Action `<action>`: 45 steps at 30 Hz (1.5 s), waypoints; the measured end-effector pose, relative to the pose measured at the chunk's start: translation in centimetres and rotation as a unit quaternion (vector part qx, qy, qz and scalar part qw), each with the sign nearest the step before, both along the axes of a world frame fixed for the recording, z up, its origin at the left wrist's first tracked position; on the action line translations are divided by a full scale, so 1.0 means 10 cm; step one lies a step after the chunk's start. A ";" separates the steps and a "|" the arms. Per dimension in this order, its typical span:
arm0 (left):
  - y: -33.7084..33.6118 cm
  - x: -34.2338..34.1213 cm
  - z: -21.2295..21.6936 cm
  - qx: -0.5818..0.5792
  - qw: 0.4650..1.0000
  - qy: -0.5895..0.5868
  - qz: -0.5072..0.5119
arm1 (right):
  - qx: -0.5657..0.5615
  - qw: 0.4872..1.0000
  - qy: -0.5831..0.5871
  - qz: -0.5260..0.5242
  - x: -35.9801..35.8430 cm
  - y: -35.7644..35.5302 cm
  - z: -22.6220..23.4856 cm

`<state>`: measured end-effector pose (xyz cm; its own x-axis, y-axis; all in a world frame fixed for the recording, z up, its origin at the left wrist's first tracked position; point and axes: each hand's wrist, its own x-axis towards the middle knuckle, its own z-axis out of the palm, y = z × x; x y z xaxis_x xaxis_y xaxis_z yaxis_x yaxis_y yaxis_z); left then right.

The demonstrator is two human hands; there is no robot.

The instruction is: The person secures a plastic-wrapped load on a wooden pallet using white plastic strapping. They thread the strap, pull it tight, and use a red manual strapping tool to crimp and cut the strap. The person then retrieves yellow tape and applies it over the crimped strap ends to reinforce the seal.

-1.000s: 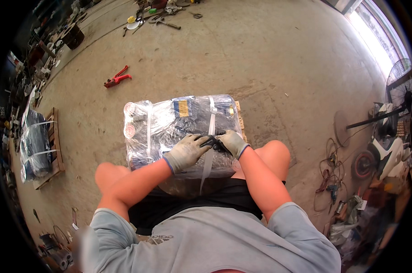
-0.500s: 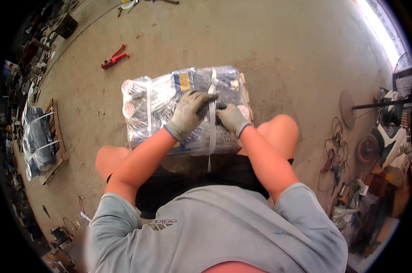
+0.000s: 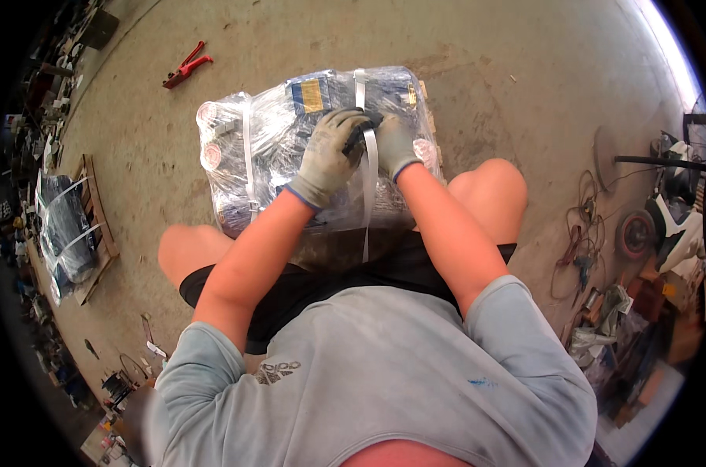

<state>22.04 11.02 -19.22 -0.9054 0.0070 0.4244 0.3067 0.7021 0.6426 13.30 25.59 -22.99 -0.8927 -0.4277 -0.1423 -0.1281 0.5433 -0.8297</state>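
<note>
In front of my knees stands a bundle wrapped in clear plastic film (image 3: 279,136), with blue and metallic parts showing through. Two white straps cross it: a left strap (image 3: 249,148) lying tight, and a right strap (image 3: 371,167) whose free tail hangs over the near edge. My left hand (image 3: 329,152), in a pale work glove with dark fingertips, is closed on the right strap. Close beside it, my right hand (image 3: 397,144), gloved alike, has its fingers bent at the same strap. The fingertips meet there and partly hide what they pinch.
A red-handled tool (image 3: 188,66) lies on the floor beyond the bundle. To the left, another wrapped bundle (image 3: 66,233) rests on a wooden pallet (image 3: 96,202). Cables (image 3: 579,233), a wheel (image 3: 635,233) and clutter lie along the right side.
The view has shifted, so bundle and floor tool sit higher in the picture. My right hand has drawn closer to my left at the strap.
</note>
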 end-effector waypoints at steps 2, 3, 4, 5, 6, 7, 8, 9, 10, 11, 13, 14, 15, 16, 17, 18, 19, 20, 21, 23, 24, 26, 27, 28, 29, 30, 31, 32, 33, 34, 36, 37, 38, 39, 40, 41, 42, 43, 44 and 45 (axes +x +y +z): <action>-0.05 -0.05 0.01 -0.009 1.000 0.013 -0.014 | 0.038 0.999 -0.012 0.000 -0.04 -0.03 0.04; -0.06 -0.05 -0.03 -0.007 1.000 0.010 -0.018 | 0.094 0.994 0.037 0.034 -0.02 0.00 0.01; -0.04 -0.08 -0.01 -0.010 0.999 0.005 -0.033 | 0.051 0.997 0.040 0.039 -0.04 0.04 -0.05; -0.03 -0.12 0.03 -0.015 0.999 0.000 -0.048 | 0.008 0.998 0.043 0.044 -0.08 0.07 -0.17; -0.01 -0.16 0.06 -0.019 0.998 -0.004 -0.063 | -0.035 0.997 0.047 0.049 -0.09 0.11 -0.29; -0.01 -0.20 0.11 -0.008 0.997 -0.003 -0.080 | -0.086 0.995 0.029 0.041 -0.08 0.06 -0.32; -0.02 -0.24 0.09 0.000 0.997 0.000 -0.076 | -0.067 0.993 0.080 0.050 -0.06 0.06 -0.34; -0.02 -0.28 0.00 0.008 0.997 0.003 -0.072 | -0.048 0.989 0.130 0.058 -0.01 0.09 -0.37; -0.04 -0.37 -0.05 0.013 0.997 0.012 -0.070 | -0.031 0.980 0.187 0.065 -0.04 0.06 -0.37; 0.00 -0.41 -0.07 0.032 0.998 0.000 -0.056 | -0.013 0.987 0.148 0.057 -0.07 0.06 -0.43; -0.04 -0.44 -0.17 0.015 0.999 0.006 -0.039 | 0.007 0.991 0.108 0.072 -0.13 0.03 -0.40; 0.00 -0.42 -0.20 0.014 0.999 0.004 -0.032 | 0.017 0.991 0.101 0.088 -0.11 0.09 -0.33; 0.00 -0.41 -0.21 0.022 0.999 -0.015 -0.036 | 0.015 0.993 0.053 0.107 -0.12 0.13 -0.25; 0.02 -0.37 -0.21 0.035 0.998 -0.039 -0.044 | 0.016 0.992 -0.001 0.122 -0.12 0.20 -0.22; 0.03 -0.33 -0.22 0.047 0.996 -0.063 -0.052 | 0.015 0.989 -0.055 0.136 -0.09 0.28 -0.20; 0.04 -0.30 -0.23 0.059 0.993 -0.087 -0.061 | -0.006 0.985 -0.118 0.129 -0.02 0.37 -0.18; 0.03 -0.27 -0.25 0.050 0.995 -0.062 -0.066 | -0.029 0.975 -0.182 0.124 0.08 0.44 -0.17; 0.01 -0.25 -0.32 0.032 0.995 -0.061 -0.066 | -0.052 0.960 -0.247 0.121 0.20 0.48 -0.10; -0.02 -0.24 -0.39 0.014 0.996 -0.061 -0.066 | -0.056 0.956 -0.246 0.148 0.34 0.54 -0.02; 0.01 -0.25 -0.48 -0.016 0.996 -0.052 -0.071 | -0.041 0.953 -0.243 0.175 0.58 0.66 0.14; 0.01 -0.24 -0.51 -0.031 0.996 -0.048 -0.074 | -0.035 0.951 -0.241 0.189 0.71 0.69 0.15; 0.05 -0.26 -0.48 -0.023 0.995 -0.049 -0.082 | -0.083 0.940 -0.304 0.126 1.03 0.81 0.02; 0.05 -0.24 -0.46 -0.002 0.995 -0.060 -0.082 | -0.080 0.928 -0.340 0.128 1.18 0.87 -0.06; 0.05 -0.23 -0.44 0.017 0.994 -0.069 -0.082 | -0.078 0.915 -0.373 0.131 1.32 0.93 -0.18; 0.05 -0.24 -0.46 0.019 0.995 -0.067 -0.078 | -0.065 0.911 -0.391 0.118 1.51 1.00 -0.42; 0.06 -0.22 -0.45 0.018 0.995 -0.064 -0.079 | -0.052 0.905 -0.410 0.106 1.69 1.06 -0.62; 0.02 -0.18 -0.43 0.012 0.995 -0.062 -0.074 | -0.005 0.903 -0.400 0.160 1.73 1.00 -0.42; 0.04 -0.19 -0.41 0.010 0.995 -0.055 -0.079 | 0.051 0.899 -0.394 0.182 1.85 1.00 -0.63; 0.05 -0.21 -0.42 0.036 0.994 -0.062 -0.079 | 0.061 0.918 -0.358 0.160 1.99 1.01 -0.83; 0.03 -0.21 -0.44 0.046 0.993 -0.073 -0.077 | 0.070 0.934 -0.322 0.141 2.08 0.99 -1.02; 0.03 -0.20 -0.39 0.067 0.991 -0.093 -0.072 | 0.118 0.962 -0.214 0.124 2.17 0.98 -1.57; 0.03 -0.20 -0.38 0.058 0.992 -0.082 -0.077 | 0.144 0.970 -0.158 0.115 2.17 0.99 -1.83; 0.02 -0.21 -0.38 0.056 0.992 -0.080 -0.084 | 0.208 0.950 -0.173 0.158 2.10 1.01 -2.03; 0.02 -0.21 -0.38 0.055 0.991 -0.077 -0.092 | 0.271 0.923 -0.188 0.200 1.99 1.04 -2.21; 0.03 -0.23 -0.37 0.053 0.991 -0.072 -0.097 | 0.334 0.889 -0.200 0.241 1.89 1.09 -2.32; 0.02 -0.22 -0.37 0.047 0.991 -0.075 -0.103 | 0.261 0.949 -0.065 0.167 1.92 1.16 -2.33; 0.02 -0.23 -0.38 0.045 0.991 -0.058 -0.109 | 0.264 0.951 -0.044 0.153 1.82 1.26 -2.36; 0.03 -0.21 -0.37 0.047 0.991 -0.059 -0.108 | 0.266 0.954 -0.032 0.136 1.84 1.32 -2.32; 0.03 -0.20 -0.36 0.050 0.991 -0.060 -0.109 | 0.268 0.956 -0.020 0.119 1.85 1.35 -2.29; 0.01 -0.18 -0.38 0.056 0.990 -0.070 -0.109 | 0.302 0.940 -0.100 0.123 1.81 1.36 -2.27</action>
